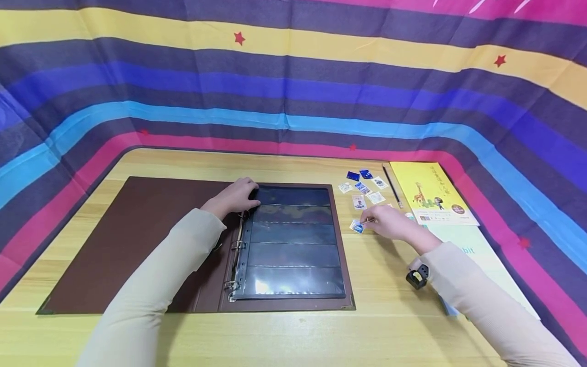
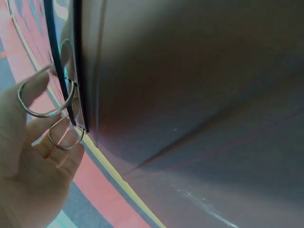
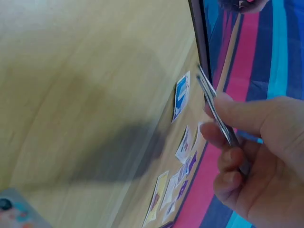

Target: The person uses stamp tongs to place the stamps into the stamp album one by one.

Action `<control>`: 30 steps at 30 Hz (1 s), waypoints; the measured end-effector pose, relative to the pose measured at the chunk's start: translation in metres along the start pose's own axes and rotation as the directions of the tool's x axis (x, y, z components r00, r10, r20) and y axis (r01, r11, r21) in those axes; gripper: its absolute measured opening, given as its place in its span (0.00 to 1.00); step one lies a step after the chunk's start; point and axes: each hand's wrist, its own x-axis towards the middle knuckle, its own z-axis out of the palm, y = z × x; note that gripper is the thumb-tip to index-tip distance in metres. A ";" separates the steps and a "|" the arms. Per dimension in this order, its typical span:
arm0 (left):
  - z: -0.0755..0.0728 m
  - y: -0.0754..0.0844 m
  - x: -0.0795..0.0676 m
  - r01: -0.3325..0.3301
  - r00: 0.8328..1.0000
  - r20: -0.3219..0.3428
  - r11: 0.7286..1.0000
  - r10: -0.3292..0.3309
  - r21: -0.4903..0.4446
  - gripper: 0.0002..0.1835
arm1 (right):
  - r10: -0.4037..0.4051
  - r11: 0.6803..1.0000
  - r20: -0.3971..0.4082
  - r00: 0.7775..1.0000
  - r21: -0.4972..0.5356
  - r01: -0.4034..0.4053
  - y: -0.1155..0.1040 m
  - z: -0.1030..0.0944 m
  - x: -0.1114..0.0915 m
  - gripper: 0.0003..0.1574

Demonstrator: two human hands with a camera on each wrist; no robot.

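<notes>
My right hand (image 1: pixel 390 223) pinches metal tweezers (image 3: pixel 216 109), their tips slightly parted. In the head view those tips overlap a blue-and-white stamp (image 1: pixel 356 227), which lies flat on the table beside the binder. A brown ring binder (image 1: pixel 151 244) lies spread, with black pocket pages (image 1: pixel 293 255) on its right side. At the upper left corner of these pages rests my left hand (image 1: pixel 236 196), its fingers loosely bent. The left wrist view shows its thumb and fingers around the metal rings (image 2: pixel 45 114), with no separate object in the grasp.
Several loose stamps (image 1: pixel 362 187) lie right of the binder's upper corner. A dark pencil (image 1: pixel 392 186) is beside them, along a yellow book (image 1: pixel 431 191). A pale book (image 1: pixel 481 265) lies partly under the yellow one and the right forearm. Striped cloth (image 1: pixel 284 92) hangs behind the table.
</notes>
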 end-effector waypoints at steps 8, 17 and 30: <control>0.000 -0.003 0.002 -0.003 1.000 -0.008 1.000 0.002 -0.021 0.25 | 0.074 0.997 0.015 0.997 -0.035 -0.073 0.014 -0.005 -0.010 0.02; 0.003 -0.003 0.002 0.010 1.000 -0.006 1.000 -0.010 -0.023 0.25 | 0.279 0.957 -0.041 0.959 -0.073 -0.282 0.018 -0.006 -0.012 0.07; 0.002 -0.001 0.000 0.013 1.000 -0.005 1.000 -0.013 -0.019 0.24 | 0.215 0.965 -0.119 0.969 -0.124 -0.229 0.011 0.002 -0.008 0.05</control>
